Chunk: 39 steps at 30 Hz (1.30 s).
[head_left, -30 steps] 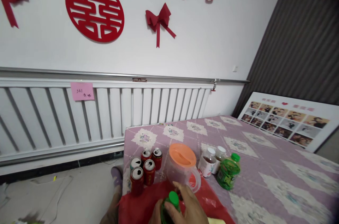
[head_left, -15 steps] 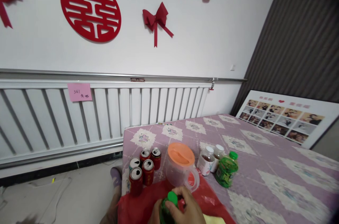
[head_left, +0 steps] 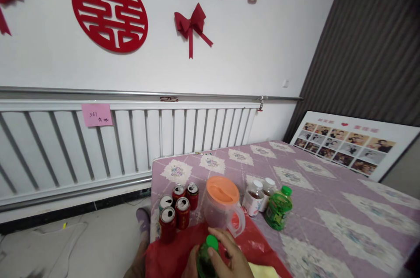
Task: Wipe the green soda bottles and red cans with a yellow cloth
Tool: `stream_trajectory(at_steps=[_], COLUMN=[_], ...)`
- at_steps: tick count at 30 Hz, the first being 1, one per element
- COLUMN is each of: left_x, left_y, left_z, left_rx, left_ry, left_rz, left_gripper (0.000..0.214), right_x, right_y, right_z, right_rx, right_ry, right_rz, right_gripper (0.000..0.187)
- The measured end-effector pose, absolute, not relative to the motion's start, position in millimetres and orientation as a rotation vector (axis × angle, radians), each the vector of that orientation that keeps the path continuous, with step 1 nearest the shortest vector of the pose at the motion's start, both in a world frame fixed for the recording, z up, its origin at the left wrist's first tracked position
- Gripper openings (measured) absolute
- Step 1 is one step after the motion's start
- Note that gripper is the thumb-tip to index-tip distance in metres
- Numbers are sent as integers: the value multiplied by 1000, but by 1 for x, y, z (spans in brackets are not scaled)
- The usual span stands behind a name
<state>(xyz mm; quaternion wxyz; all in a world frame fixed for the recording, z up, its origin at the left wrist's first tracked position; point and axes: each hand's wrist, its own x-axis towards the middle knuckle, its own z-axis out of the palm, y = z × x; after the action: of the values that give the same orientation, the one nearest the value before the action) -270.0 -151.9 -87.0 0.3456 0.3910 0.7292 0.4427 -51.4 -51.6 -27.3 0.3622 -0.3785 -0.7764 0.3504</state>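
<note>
At the bottom edge of the view I hold a green bottle [head_left: 204, 260] with a green cap [head_left: 211, 241]. My right hand [head_left: 229, 256] is closed around the cap. My left hand [head_left: 189, 267] grips the bottle's body from the left, mostly cut off by the frame. Under the bottle lies a red plastic bag [head_left: 170, 251]. Just beyond it stands a clear pitcher [head_left: 223, 205] with an orange lid.
Several red cans [head_left: 175, 210] stand left of the pitcher. Two small white-capped jars [head_left: 257, 195] and another green bottle [head_left: 277, 210] stand to its right on the purple patterned table [head_left: 328, 208]. A white radiator [head_left: 98, 146] lines the wall. A photo board [head_left: 348, 144] leans at right.
My right hand has shifted slightly on the cap of the green bottle. The view has drifted a little to the right.
</note>
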Motion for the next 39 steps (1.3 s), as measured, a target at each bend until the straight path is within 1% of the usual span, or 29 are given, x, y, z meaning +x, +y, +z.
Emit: stream_trajectory(at_steps=[6,8,10,13,15,21,31,33,36,37,39], left_x=[-269,-272,-276,-282,-284,-278,-286,-286,-283,-281,-276], left_y=[-159,-163,-165,-167,-166,-160,-169,-170,-171,-171,-171], left_z=[-79,-77,-76,-79,-83,-91,-84,-84,-83,-82,-81], left_rx=[1052,1062,1066,1067,1065,1022,1013,1001,968,963,959], left_ry=[1865,1866,1866,1855,1832,1865,1867,1877,1883,1878,1865], left_rz=[1166,1171,1181,1223,1247,1220,1323,1336,1341,1344,1350], left_gripper=[92,91,88,86,86,86,79,79,77,76,74], right_x=[-58,-60,-61,-61,-61,-56,-64,-64,-62,-62,-61], right_y=[-52,-52,-51,-54,-56,-58,-51,-51,-53,-55,-59], right_z=[-29,-31,-35,-40,-43,-38,-47,-48,-46,-45,-43], right_rx=[-1056,-1095,-1123,-1096,-1037,-972,-1077,-1085,-1059,-1026,-959], right_ry=[-1944,-1932,-1928,-1905,-1865,-1877,-1798,-1785,-1778,-1782,-1774], right_rz=[853,854,872,918,918,960,1009,1021,1055,1061,1044], right_gripper=[22,20,23,40,45,37,23,27,42,45,42])
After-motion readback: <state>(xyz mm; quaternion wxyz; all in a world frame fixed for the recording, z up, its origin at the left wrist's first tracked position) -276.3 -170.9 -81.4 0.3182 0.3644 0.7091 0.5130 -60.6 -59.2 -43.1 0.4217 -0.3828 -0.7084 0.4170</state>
